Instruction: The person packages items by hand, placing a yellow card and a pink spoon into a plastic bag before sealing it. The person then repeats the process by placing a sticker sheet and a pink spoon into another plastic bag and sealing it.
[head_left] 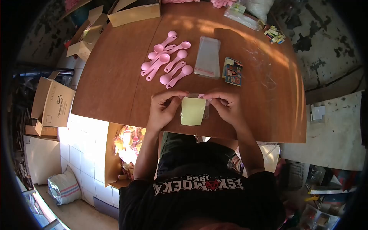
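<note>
we reach forward, left hand (165, 109) and right hand (227, 108) pinching a clear bag (206, 112) near its top, pink spoons (163, 58) on the brown surface (115, 73), cardboard boxes (58, 104) to the left

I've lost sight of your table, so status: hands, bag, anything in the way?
Left hand and right hand pinching clear bag near top; yellow card with it. Pink spoons, printed cards beyond, clear of hands.
</note>
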Tool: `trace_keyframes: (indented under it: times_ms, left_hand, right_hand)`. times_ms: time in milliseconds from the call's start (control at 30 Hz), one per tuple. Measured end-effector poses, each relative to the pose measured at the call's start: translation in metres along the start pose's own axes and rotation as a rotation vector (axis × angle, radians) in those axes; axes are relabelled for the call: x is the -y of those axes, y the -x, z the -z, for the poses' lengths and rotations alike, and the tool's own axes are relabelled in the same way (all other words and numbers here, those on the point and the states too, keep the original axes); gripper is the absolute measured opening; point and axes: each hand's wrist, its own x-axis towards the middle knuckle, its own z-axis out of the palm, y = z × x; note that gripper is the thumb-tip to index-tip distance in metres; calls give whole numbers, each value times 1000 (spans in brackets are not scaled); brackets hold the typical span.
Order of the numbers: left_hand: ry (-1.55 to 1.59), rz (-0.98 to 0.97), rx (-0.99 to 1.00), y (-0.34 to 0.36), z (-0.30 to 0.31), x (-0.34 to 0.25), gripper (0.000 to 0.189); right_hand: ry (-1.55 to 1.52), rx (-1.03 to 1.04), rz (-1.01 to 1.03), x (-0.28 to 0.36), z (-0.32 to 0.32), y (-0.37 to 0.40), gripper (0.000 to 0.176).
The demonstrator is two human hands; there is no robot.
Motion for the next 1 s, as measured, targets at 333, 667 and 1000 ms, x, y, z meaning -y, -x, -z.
trace_keyframes:
  times_ms: [333, 667, 1000]
  left_hand:
    - [65, 77, -60, 1, -5, -2, 14]
    - [74, 196, 43, 46, 7, -28, 58]
    - [-957, 684, 152, 169, 105, 35, 53]
  right_hand:
    - [-9, 3, 108, 12, -12, 0, 19]
    - [-59, 208, 25, 30, -16, 4, 24]
    - [657, 166, 293, 16, 34, -69, 12]
